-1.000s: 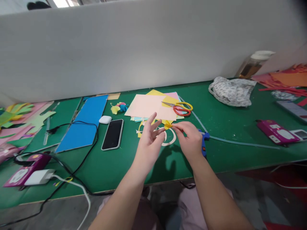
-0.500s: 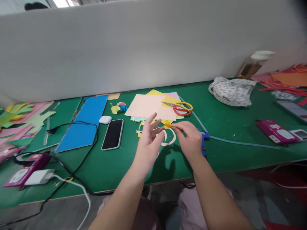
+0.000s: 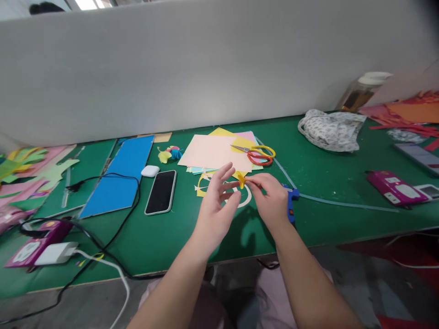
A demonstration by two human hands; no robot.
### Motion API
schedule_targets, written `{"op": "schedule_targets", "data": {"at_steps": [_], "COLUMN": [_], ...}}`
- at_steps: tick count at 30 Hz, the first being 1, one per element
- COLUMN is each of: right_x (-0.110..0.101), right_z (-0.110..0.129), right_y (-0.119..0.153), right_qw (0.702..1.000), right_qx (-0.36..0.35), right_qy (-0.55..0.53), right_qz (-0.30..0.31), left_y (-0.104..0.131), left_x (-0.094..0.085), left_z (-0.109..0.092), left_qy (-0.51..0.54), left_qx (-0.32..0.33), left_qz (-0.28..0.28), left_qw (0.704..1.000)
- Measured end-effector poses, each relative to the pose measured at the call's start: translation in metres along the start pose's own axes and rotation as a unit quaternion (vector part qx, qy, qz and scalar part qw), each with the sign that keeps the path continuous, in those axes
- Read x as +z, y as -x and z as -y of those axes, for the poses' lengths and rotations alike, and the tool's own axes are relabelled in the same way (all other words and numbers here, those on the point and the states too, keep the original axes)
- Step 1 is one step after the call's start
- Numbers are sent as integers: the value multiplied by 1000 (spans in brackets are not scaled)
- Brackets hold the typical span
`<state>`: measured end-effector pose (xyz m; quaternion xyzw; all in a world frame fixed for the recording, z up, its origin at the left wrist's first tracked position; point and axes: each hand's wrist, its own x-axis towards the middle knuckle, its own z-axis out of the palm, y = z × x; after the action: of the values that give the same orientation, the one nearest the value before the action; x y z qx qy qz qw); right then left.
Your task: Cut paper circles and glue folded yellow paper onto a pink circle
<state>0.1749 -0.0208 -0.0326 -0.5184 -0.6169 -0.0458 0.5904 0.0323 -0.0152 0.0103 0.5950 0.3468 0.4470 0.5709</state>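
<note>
A small yellow paper piece point(image 3: 242, 179) is pinched between the fingertips of my right hand point(image 3: 270, 196). Beside it on the left, my left hand point(image 3: 217, 205) has its fingers apart, with the fingertips close to the yellow piece. Beneath the hands lie pale paper rings point(image 3: 246, 199) and yellow scraps point(image 3: 200, 187). Behind them is a stack of coloured paper point(image 3: 212, 151) with a pale pink sheet on top. Scissors with yellow and red handles point(image 3: 259, 154) rest on the stack. Just right of my right hand a blue glue gun point(image 3: 292, 205) is partly hidden.
To the left are a phone point(image 3: 161, 192), a white earphone case point(image 3: 150, 171), small paper flowers point(image 3: 170, 154), a blue board point(image 3: 120, 178) and black cables. To the right lie a patterned cloth point(image 3: 331, 130) and a purple device point(image 3: 396, 187). A white partition point(image 3: 206, 68) stands behind.
The yellow piece has turned in my right fingertips and now looks narrower and more upright. My left hand has moved slightly right, and its thumb is nearer the piece.
</note>
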Motion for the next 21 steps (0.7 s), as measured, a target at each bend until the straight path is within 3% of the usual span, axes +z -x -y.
{"op": "schedule_targets", "data": {"at_steps": [4, 11, 21], "right_x": [0, 0, 1], "right_z": [0, -1, -1], "right_y": [1, 1, 1], "right_qw": [1000, 1000, 999], "right_qx": [10, 16, 32], "right_qy": [-4, -11, -22], "right_qz": [5, -1, 4], "left_y": [0, -7, -6], "left_x": [1, 0, 2], "left_z": [-1, 2, 3], "left_qy": [-2, 40, 40], "left_qx": [0, -41, -40], "left_qz": [5, -39, -48], "left_qw": [1000, 998, 997]}}
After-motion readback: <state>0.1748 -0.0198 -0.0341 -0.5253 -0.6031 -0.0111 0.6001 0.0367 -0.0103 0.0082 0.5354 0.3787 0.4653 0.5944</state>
